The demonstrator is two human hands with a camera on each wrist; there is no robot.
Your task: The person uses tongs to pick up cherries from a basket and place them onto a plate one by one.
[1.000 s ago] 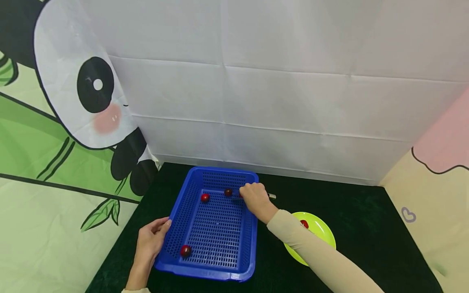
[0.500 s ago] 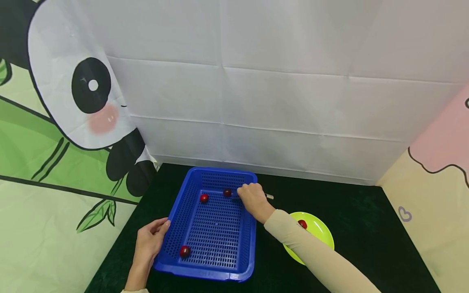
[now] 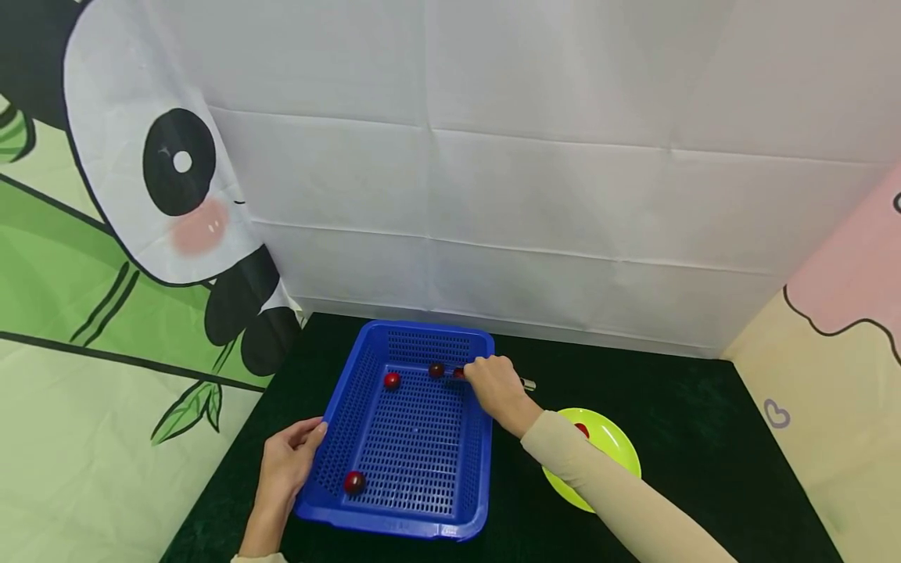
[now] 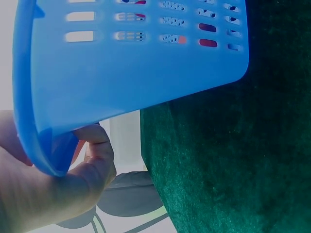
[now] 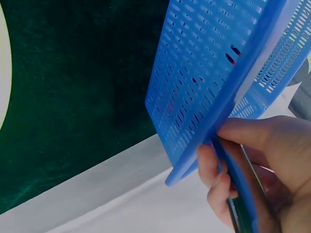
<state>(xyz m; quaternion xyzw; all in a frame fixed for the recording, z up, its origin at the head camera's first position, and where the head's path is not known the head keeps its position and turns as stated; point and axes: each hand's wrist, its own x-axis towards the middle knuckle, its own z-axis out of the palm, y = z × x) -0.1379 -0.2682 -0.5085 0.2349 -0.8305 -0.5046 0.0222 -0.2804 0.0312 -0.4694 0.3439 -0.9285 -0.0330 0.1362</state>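
Observation:
A blue perforated plastic basket (image 3: 415, 527) stands on the dark green cloth. My left hand (image 3: 292, 457) grips its left rim between thumb and fingers. Over the far right corner, my right hand (image 3: 498, 391) holds shiny metal tongs (image 3: 528, 384), whose end sticks out to the right. A dark red fruit (image 3: 459, 373) shows just left of the right hand's fingers, at the tongs' hidden tips. Beside it in the basket lies a dark round fruit (image 3: 436, 370), with a red one (image 3: 391, 381) farther left and another (image 3: 355, 482) at the near left corner.
A yellow-green plate (image 3: 619, 446) stands right of the basket, partly under the right sleeve (image 3: 612, 485). Red fruit (image 3: 582, 429) shows on it. A white sheet (image 3: 528, 195) hangs behind the table, with a panda-printed cloth (image 3: 204, 258) at the left.
My right hand has shifted slightly right and the tongs' end has swung toward the lower right. More of the dark red fruit beside its fingers now shows. My left hand keeps its place on the rim.

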